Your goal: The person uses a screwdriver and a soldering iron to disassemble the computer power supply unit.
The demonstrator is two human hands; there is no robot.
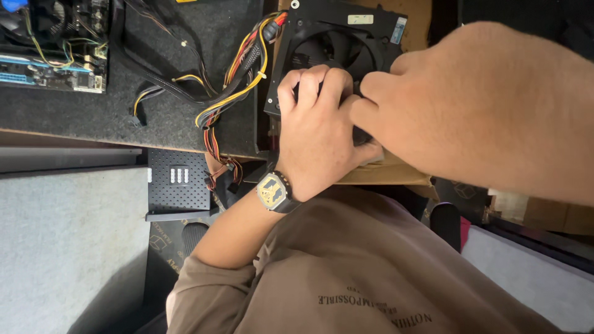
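Note:
A black metal power-supply cover with a round fan (337,43) lies on the desk's edge, partly on brown cardboard (396,174). My left hand (318,127), with a yellow-faced wristwatch (274,192), grips the cover's near side, fingers curled over the fan opening. My right hand (470,105) comes in from the right and pinches something at the fan's edge, next to my left fingers. What it pinches is hidden. A bundle of yellow, red and black wires (238,71) runs from the cover to the left.
A green motherboard (55,49) sits at the far left on the dark felt mat (154,117). A black perforated case panel (176,185) stands below the desk's edge. My brown shirt (371,278) fills the bottom of the view.

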